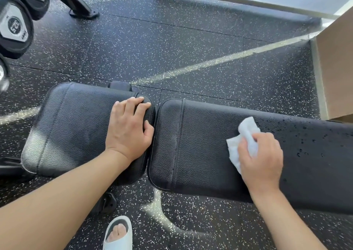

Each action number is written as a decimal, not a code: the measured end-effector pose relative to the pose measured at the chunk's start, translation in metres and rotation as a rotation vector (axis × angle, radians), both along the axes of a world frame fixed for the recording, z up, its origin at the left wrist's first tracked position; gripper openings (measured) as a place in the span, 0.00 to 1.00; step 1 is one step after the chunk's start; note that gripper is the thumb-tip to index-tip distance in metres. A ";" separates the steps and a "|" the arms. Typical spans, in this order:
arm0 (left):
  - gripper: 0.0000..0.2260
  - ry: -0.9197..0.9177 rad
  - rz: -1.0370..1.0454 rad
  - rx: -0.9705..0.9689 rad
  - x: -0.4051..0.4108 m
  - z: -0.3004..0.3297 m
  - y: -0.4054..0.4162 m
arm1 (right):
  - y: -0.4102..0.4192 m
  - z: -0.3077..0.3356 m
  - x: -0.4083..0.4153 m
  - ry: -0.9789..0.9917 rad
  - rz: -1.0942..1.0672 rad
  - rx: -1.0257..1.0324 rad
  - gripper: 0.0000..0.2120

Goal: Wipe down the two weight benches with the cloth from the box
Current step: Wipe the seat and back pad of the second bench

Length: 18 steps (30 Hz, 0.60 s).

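A black padded weight bench runs across the view in two parts: a short seat pad [76, 127] on the left and a long back pad [200, 146] on the right, with a narrow gap between them. My left hand [129, 129] lies flat on the right end of the seat pad, fingers spread, holding nothing. My right hand [261, 158] presses a crumpled white cloth [246, 133] onto the long pad. Right of the cloth the pad is dotted with droplets [309, 146]; left of it the surface looks dry.
A brown cardboard box [336, 68] stands on the floor at the right, behind the bench. Black dumbbells [15, 27] on a rack fill the top left corner. A foot in a white slipper [118, 234] stands on the speckled rubber floor [172, 49] below the bench.
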State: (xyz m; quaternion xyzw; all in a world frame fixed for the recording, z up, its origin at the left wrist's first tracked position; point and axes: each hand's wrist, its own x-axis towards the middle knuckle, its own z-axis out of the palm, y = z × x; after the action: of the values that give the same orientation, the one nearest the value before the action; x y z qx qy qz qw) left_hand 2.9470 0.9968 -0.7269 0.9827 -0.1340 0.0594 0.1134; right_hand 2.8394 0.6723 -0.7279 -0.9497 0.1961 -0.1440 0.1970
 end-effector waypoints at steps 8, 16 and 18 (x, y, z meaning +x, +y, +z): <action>0.23 0.029 0.011 -0.012 -0.001 0.003 -0.002 | 0.156 0.008 0.041 0.055 0.317 -0.055 0.12; 0.22 0.023 0.011 -0.019 -0.001 0.006 -0.005 | 0.083 0.001 -0.012 -0.042 0.542 -0.075 0.11; 0.22 0.018 0.008 -0.018 -0.001 0.006 -0.004 | 0.032 0.001 -0.010 -0.013 0.448 -0.180 0.11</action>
State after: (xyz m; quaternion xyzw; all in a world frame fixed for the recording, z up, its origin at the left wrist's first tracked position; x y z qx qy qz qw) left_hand 2.9458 0.9925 -0.7211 0.9826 -0.1285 0.0520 0.1232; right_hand 2.8293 0.7046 -0.7265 -0.9823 -0.0343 -0.1198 0.1397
